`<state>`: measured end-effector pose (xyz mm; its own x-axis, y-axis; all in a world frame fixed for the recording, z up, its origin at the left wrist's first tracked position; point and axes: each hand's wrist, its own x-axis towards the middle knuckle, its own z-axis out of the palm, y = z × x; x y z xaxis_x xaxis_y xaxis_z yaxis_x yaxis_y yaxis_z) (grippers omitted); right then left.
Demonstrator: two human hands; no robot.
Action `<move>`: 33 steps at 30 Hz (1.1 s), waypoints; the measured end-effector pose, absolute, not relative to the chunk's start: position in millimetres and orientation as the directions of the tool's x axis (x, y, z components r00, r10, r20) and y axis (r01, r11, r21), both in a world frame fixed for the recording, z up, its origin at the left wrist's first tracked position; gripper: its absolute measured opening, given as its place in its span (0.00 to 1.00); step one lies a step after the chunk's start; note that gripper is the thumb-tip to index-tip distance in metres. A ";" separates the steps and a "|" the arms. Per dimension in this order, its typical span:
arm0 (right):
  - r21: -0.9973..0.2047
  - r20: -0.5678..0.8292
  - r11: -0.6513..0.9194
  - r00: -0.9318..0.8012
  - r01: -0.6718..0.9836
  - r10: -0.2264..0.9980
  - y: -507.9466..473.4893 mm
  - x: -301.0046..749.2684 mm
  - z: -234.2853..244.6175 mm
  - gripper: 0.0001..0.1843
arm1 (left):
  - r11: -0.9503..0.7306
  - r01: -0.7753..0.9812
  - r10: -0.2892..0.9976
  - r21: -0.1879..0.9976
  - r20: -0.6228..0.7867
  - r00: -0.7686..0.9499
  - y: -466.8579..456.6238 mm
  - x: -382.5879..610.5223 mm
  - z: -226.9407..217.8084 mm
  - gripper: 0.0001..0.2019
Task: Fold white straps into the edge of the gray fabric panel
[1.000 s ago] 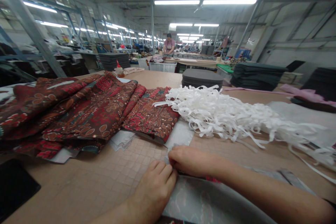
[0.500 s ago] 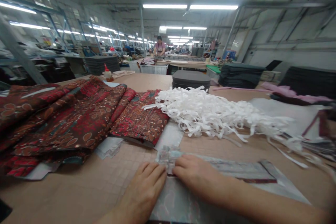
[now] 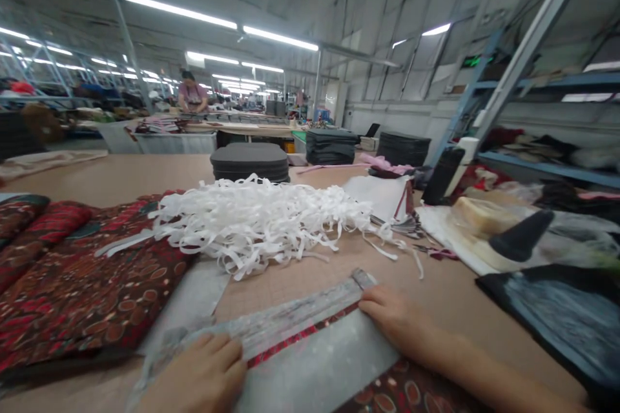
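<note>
A fabric piece (image 3: 329,355) lies with its pale grey back up in front of me. A narrow red-and-brown patterned band (image 3: 290,341) shows along its far edge. Against that edge lies a long, grey, smeared strip (image 3: 300,313) with a short crosspiece at its right end; I cannot tell its kind. My left hand (image 3: 203,368) has its fingers curled together on the left part of the fabric edge. At the right end of the band, my right hand (image 3: 387,313) pinches the edge beside the crosspiece. Both sets of fingertips are partly hidden.
Beyond the strip lies a heap of white tapes (image 3: 261,222). Patterned red-brown fabric (image 3: 97,284) covers the left side. Dark stacked pads (image 3: 249,161) stand behind. On the right are a black-handled brush-like tool (image 3: 520,235) and a dark, smeared sheet (image 3: 571,316). A person (image 3: 192,93) works farther back.
The view has turned to the right. My hands, close together before, are now far apart, the right one having moved along the edge to the strip's right end. More of the patterned band shows.
</note>
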<state>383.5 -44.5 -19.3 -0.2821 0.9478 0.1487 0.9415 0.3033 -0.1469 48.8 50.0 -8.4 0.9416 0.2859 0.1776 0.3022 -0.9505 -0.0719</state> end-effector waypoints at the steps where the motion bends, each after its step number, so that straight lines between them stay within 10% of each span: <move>1: -0.176 0.157 0.238 -0.212 0.955 0.965 -44.9 391.0 -21.8 0.15 | -0.954 0.299 0.296 -0.012 0.120 0.948 49.7 70.4 -3.1 0.11; 11: -0.440 0.242 0.024 0.094 0.898 0.966 -32.9 411.4 -35.3 0.12 | -0.986 0.167 0.166 -0.006 0.065 0.984 52.2 234.3 -16.8 0.13; 33: -0.470 0.075 -0.164 0.225 0.867 0.971 -7.1 415.8 -28.1 0.04 | -0.971 0.235 0.233 -0.033 0.052 0.971 46.1 253.9 -19.4 0.15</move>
<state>415.8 -7.1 -28.1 0.2249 0.9715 0.0754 0.8672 -0.1643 -0.4701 253.9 46.1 -19.4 0.9710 0.2332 0.0524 0.2351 -0.9714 -0.0329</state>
